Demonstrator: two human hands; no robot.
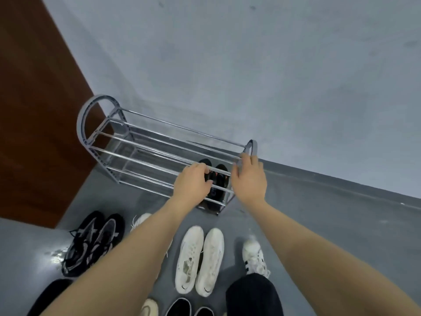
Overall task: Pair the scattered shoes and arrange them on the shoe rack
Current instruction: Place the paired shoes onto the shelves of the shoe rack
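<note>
A chrome shoe rack (127, 147) stands against the grey wall. A black pair of shoes with orange accents (218, 181) sits on a lower shelf at its right end. My left hand (193, 183) reaches through the rails, fingers curled on the left black shoe. My right hand (249, 176) hovers at the rack's right end with fingers apart, holding nothing. On the floor in front lie a white pair (200, 258), a black-and-grey pair (93, 242) and a white shoe (140, 220) partly hidden by my left arm.
A brown door (34, 122) is left of the rack. My foot in a white sneaker (254, 256) with a black trouser leg (252, 295) stands at the right. More shoes, cream (150, 307) and black (180, 306), lie at the bottom edge.
</note>
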